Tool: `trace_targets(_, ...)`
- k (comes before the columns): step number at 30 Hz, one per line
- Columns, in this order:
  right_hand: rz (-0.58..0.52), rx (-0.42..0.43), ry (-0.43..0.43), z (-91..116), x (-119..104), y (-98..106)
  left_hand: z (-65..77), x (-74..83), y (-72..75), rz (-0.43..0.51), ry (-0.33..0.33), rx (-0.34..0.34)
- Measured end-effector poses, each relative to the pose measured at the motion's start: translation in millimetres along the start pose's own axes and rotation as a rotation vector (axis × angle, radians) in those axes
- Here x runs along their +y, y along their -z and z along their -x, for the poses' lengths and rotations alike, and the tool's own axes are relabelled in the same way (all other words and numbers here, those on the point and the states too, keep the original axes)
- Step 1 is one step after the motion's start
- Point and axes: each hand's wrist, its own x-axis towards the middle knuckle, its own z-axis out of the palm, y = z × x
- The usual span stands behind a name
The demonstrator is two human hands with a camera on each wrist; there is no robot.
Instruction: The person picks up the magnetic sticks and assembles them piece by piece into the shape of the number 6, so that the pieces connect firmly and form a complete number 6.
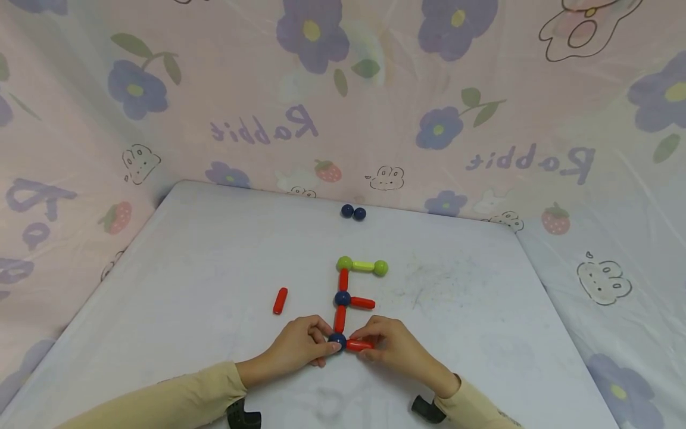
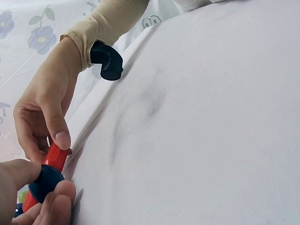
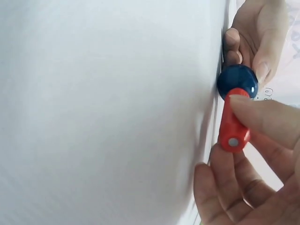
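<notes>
Low-centre in the head view, a glossy E-shaped rod-and-ball figure [image 1: 343,280] in red, lime and navy is lying, the right hand [image 1: 396,345] pinching its silver-ended bottom red rod [image 3: 234,124], the left hand [image 1: 297,342] gripping its bottom navy ball [image 1: 338,339].

looks like a screened-off nook — hemmed in on three sides by a pastel, floral rabbit-print curtain [image 1: 375,119] with mirrored lettering [image 1: 261,132], hung close round a white desk [image 1: 214,250] — can't tell whether home or studio.
</notes>
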Motion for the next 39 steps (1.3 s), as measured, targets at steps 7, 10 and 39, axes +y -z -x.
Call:
trace_targets(7, 0.000, -0.004, -0.026, 0.7, -1.1, -1.1, 1.1, 1.2, -0.1, -0.003, -0.002, 0.002)
trace_targets(10, 0.000, -0.011, -0.032, 0.9, -2.3, -0.4, 1.3, 1.3, -0.2, -0.002, -0.001, 0.003)
trace_targets(39, 0.004, -0.056, -0.037, -2.9, 1.1, -0.8, 1.6, 1.5, 1.5, 0.018, -0.008, -0.019)
